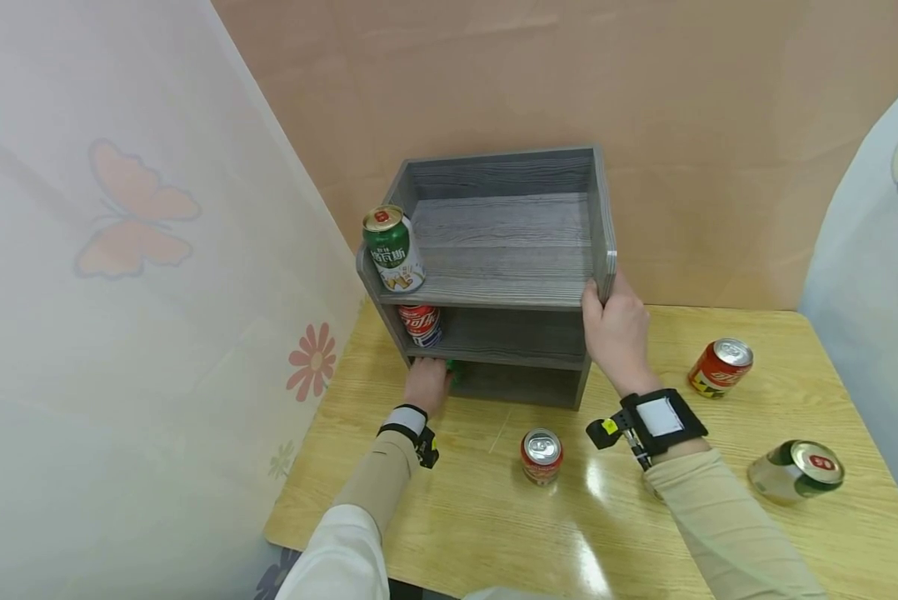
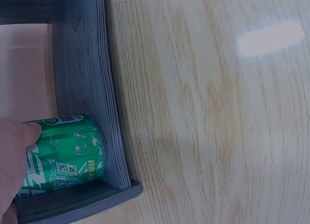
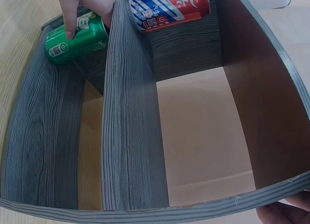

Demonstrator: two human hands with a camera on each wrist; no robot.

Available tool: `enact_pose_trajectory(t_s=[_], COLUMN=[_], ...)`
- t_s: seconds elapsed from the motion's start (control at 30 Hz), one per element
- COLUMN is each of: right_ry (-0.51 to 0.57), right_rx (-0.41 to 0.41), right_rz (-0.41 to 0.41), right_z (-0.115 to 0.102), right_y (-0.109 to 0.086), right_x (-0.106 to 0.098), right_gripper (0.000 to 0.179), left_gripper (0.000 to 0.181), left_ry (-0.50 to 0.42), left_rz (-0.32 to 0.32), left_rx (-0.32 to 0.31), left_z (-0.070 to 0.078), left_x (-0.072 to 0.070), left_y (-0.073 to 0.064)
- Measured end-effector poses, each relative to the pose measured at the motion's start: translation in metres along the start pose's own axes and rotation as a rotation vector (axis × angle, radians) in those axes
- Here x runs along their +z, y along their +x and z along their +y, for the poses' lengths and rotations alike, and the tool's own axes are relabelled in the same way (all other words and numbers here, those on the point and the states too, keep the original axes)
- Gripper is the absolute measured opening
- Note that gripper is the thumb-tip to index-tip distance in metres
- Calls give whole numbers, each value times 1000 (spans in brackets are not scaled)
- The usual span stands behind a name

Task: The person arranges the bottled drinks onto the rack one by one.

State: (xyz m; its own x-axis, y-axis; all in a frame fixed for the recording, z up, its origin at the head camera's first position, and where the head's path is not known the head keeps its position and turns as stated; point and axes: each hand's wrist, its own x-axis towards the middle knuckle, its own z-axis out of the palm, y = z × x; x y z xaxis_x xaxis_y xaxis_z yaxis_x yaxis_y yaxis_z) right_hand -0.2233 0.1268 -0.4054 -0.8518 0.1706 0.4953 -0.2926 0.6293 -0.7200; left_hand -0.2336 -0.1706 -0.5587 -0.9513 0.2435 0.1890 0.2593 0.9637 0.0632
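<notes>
A grey wood-grain shelf unit (image 1: 505,287) stands on the table. Inside its bottom compartment, at the left end, my left hand (image 1: 427,385) holds an upright green drink can (image 2: 68,154); the thumb and fingers lie around the can, which sits on the bottom board. My right hand (image 1: 620,333) grips the right side panel of the shelf, thumb at the front edge and fingers on the outer side. On the middle level, at the left, is a red cola can (image 1: 421,325). A green and white can (image 1: 394,250) stands at the top level's left front corner.
A short red can (image 1: 541,457) stands on the table (image 1: 486,500) before the shelf. To the right are another red can (image 1: 720,367) and a green and white can (image 1: 796,471). Something under the right forearm is mostly hidden. A patterned white wall (image 1: 194,333) borders the left.
</notes>
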Motion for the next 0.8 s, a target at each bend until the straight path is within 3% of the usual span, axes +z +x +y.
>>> enact_pose_trajectory(t_s=[0.33,0.8], right_ry=[8,6], right_rx=[-3,5], right_rz=[0,-1], right_z=[0,1], right_y=[0,0], right_x=[2,1], right_gripper=[37,38], left_gripper=[18,18], left_ry=[59,104], left_rz=[-27,-9], left_rx=[3,-50], left_z=[-2,4], left_x=[-6,-7], left_y=[-2,0])
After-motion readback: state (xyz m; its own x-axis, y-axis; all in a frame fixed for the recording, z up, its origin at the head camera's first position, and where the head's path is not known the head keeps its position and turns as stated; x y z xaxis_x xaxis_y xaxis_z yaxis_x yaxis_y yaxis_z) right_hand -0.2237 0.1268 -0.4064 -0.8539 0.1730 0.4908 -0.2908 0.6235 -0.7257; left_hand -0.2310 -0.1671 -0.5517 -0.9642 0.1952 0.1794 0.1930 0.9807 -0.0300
